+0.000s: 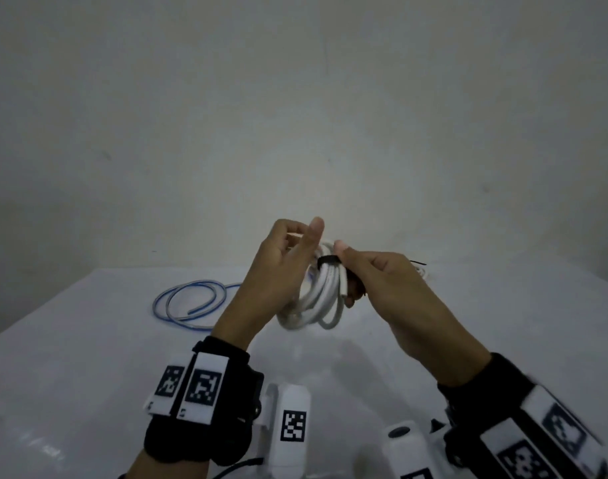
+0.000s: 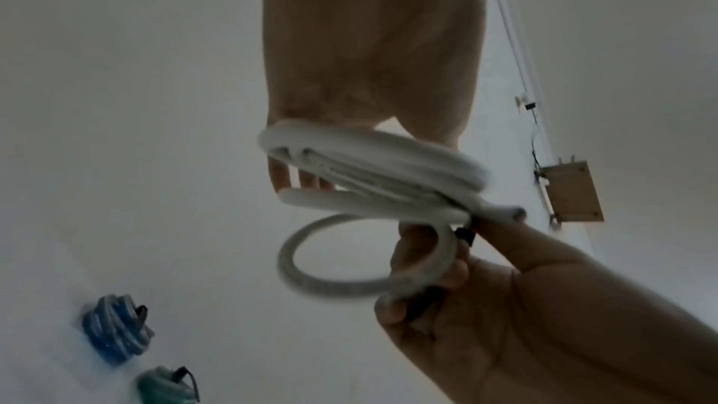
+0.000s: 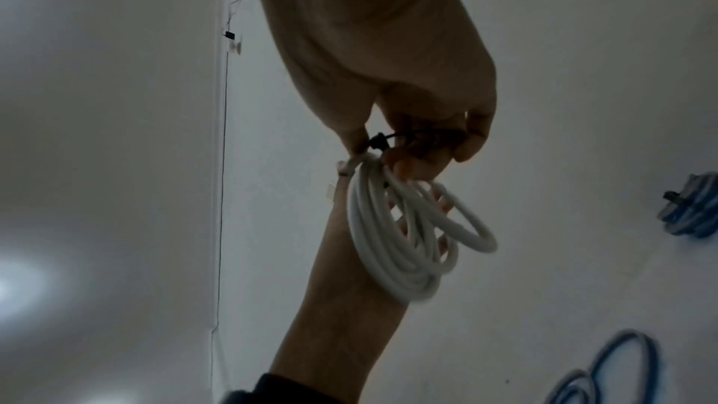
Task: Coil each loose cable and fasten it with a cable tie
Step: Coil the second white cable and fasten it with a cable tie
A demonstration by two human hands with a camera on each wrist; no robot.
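- Coiled white round cable [image 1: 318,299]: held in the air above the white table [image 1: 88,357], between both hands; one loop hangs looser than the rest.
- Left hand [image 1: 278,267]: fingers passed through the coil, which hangs around them; thumb raised and fingers fairly straight, not clenched.
- Right hand [image 1: 388,281]: thumb and fingers pinched on the thin black cable tie [image 1: 328,260], which wraps the top of the white coil.
- Loose blue cable [image 1: 192,302]: lies in open loops on the table, left of the white coil.
- Bundled blue cable [image 2: 114,329] and bundled green cable [image 2: 165,386]: lie on the table, each bearing a black tie, near each other.
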